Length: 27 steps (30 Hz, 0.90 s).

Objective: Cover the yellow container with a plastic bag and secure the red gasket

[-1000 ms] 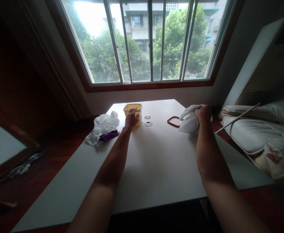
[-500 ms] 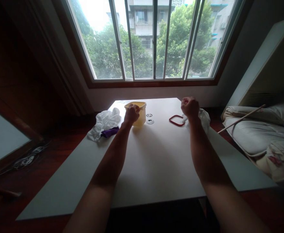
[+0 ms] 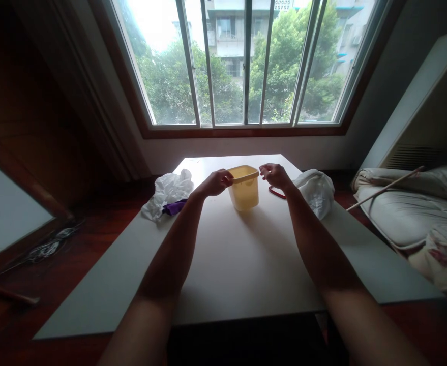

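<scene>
A yellow, see-through plastic container [image 3: 244,197] stands in the middle of the white table [image 3: 242,269], seemingly tipped a little. My left hand [image 3: 219,182] pinches the left side of its rim. Close to the opposite side of the rim is my right hand [image 3: 275,176], its fingers bent and apart. Whether those fingertips touch the rim is hard to make out. Partly hidden behind my right hand lies a red frame-shaped piece [image 3: 276,192].
A crumpled white plastic bag [image 3: 172,189] with a purple cloth [image 3: 175,207] lies at the table's left. Another white bag [image 3: 317,190] sits right of my right forearm. Beyond the table is a window [image 3: 246,133]; a folded mattress [image 3: 394,198] and a stick [image 3: 385,188] are at the right.
My left hand has brought the container to the right and nearer. My right hand has come down and left, from above the right-hand bag to beside the container's rim.
</scene>
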Each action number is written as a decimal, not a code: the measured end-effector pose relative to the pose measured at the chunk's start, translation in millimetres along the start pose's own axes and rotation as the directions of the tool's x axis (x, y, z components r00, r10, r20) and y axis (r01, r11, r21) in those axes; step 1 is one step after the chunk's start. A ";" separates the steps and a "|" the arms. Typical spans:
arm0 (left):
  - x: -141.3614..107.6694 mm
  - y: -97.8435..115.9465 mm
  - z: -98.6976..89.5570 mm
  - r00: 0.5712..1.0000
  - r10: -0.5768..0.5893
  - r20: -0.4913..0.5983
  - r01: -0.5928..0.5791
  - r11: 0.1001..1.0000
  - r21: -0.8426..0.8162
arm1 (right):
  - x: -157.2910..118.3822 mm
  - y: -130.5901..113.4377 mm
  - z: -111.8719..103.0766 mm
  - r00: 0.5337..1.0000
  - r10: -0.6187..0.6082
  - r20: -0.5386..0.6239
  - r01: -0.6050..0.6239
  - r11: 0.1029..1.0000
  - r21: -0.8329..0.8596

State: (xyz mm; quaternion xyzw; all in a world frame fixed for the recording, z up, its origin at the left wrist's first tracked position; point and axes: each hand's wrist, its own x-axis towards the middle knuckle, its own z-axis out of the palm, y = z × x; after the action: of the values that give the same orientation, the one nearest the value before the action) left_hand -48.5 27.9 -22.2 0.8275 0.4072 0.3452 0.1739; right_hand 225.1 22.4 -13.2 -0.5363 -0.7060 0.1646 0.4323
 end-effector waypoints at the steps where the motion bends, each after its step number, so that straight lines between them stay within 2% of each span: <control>1: 0.6 0.1 1.9 1.000 0.021 0.009 -0.021 1.000 -0.003 | 0.0 -0.5 0.2 1.000 0.014 0.018 -0.014 1.000 0.008; 7: 1.2 4.8 12.1 0.992 0.127 0.013 -0.127 0.992 0.014 | 0.8 -0.6 2.0 0.997 0.066 0.046 -0.065 0.998 -0.024; 14: 3.8 -4.0 24.2 0.981 0.193 -0.007 -0.193 0.981 -0.015 | 2.7 5.7 3.8 0.993 0.111 0.027 -0.108 0.990 -0.089; 27: 3.9 -3.5 29.4 0.986 0.168 -0.013 -0.168 0.983 -0.071 | 3.6 5.7 -0.6 0.978 0.198 0.067 -0.185 0.968 -0.167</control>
State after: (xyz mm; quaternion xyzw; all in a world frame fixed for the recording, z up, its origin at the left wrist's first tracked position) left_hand -27.7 32.8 -43.1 0.8510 0.3237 0.3759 0.1725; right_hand 228.9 27.6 -15.2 -0.6275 -0.6792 0.1708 0.3401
